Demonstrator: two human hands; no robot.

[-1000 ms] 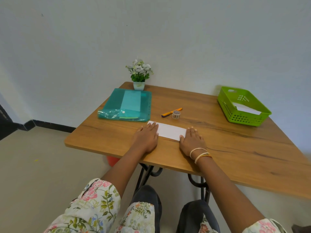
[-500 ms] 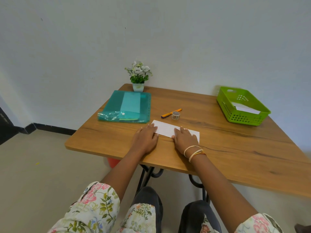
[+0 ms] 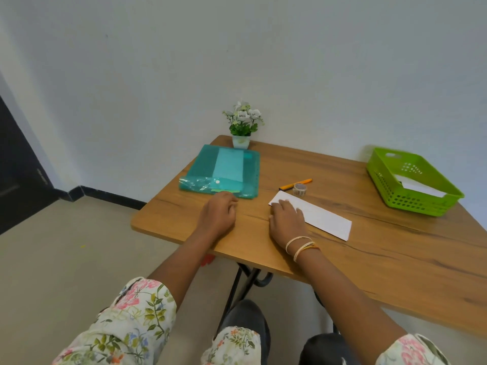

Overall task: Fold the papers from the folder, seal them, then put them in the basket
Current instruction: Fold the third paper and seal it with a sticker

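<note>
Looking down from the head camera, I see a wooden worktop [image 3: 382,259] set against a pale wall. The right hand [image 3: 287,219] lies flat, fingers straight, on the near-left end of a folded white paper [image 3: 321,218], which lies at a slant near the middle of the worktop. Thin bangles [image 3: 300,245] circle the right wrist. The left hand [image 3: 218,216] rests on the bare wood well to the left of the paper, just in front of the folder [image 3: 224,169]; its fingers are loosely curled and I see nothing held in them.

The folder is teal and translucent, closed with a white snap, and lies flat at the far-left part of the worktop with lighter sheets showing through it. Behind it, at the far corner, stands a small potted plant [image 3: 242,125] with white flowers. Just beyond the paper's far end lie an orange pen [image 3: 296,183] and a small roll of tape [image 3: 300,189], touching or nearly touching one another; I cannot tell which.

The green basket [image 3: 379,177] sits at the far-right edge of the worktop, well apart from both hands, with a white folded paper [image 3: 419,188] already inside it. Floral sleeves [image 3: 126,325] frame the lower edge.
</note>
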